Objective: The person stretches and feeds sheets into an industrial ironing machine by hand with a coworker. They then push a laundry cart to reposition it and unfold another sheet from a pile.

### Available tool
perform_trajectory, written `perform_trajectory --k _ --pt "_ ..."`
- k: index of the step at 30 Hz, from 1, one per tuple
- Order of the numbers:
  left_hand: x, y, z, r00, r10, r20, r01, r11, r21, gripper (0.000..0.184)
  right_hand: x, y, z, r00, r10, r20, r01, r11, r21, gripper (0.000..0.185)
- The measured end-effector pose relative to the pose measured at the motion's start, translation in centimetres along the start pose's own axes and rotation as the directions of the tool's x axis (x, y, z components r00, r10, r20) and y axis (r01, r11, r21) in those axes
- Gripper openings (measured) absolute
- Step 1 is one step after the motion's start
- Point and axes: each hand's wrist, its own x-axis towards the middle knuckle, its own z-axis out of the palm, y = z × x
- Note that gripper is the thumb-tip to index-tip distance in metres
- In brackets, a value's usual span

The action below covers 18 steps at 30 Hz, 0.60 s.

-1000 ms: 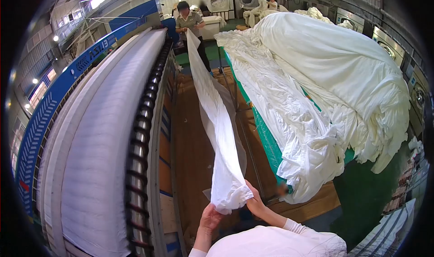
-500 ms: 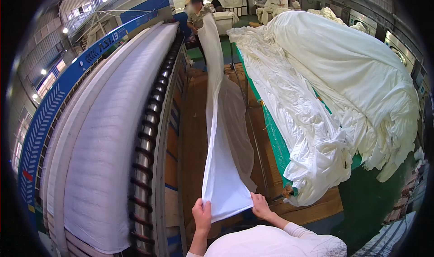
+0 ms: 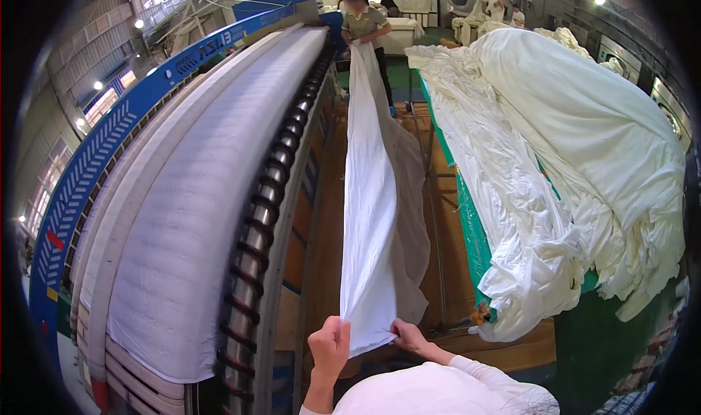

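Note:
A long white sheet hangs stretched between me and a co-worker, who grips its far end. My left hand is closed on its near left corner, thumb up. At the near right corner, my right hand pinches the edge. Between my hands the near hem runs slightly slack, and a loose fold of the sheet drops down on the right side toward the floor.
On my left runs a long ironing machine with a white sheet on its bed and a spiral-wound metal roller. To my right a green-covered table bears heaped white linen. Cardboard lies on the floor.
My hands have come closer together, the right one moving left. The co-worker's end of the sheet has dropped lower, and the view has shifted so the surroundings appear further right.

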Motion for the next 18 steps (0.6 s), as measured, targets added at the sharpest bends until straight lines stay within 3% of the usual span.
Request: perform_trajectory --k 4,6,12,14,16,18 --pt "-0.5 -0.1 -0.3 1.000 -0.006 -0.017 0.006 1.000 -0.019 0.023 -1.1 -0.6 0.7 0.998 0.050 -0.049 -0.051 0.999 -0.015 0.008" --pt "-0.3 -0.4 -0.2 1.000 -0.020 -0.014 0.020 1.000 -0.020 0.021 -2.0 -0.8 1.0 0.998 0.044 0.036 -0.041 0.995 -0.086 0.007" --pt "-0.1 -0.4 0.1 0.999 0.010 -0.033 -0.011 1.000 -0.027 0.020 -2.0 -1.5 -0.6 0.990 0.091 -0.111 -0.105 0.986 -0.130 0.008" --pt "-0.1 -0.5 0.3 1.000 0.016 -0.019 -0.016 0.999 -0.034 0.020 -1.9 -1.7 -1.7 0.950 0.041 -0.310 -0.071 0.994 -0.087 0.006" --pt "-0.7 -0.6 0.9 1.000 0.003 -0.010 -0.003 0.998 -0.067 0.021 -1.1 -2.9 -4.1 0.815 0.042 -0.578 -0.034 0.999 0.025 0.019" --pt "-1.2 -1.5 1.2 1.000 -0.005 0.010 0.006 0.997 -0.077 0.021 -1.0 -5.5 -7.6 0.685 0.017 -0.728 0.018 0.999 0.040 0.028"
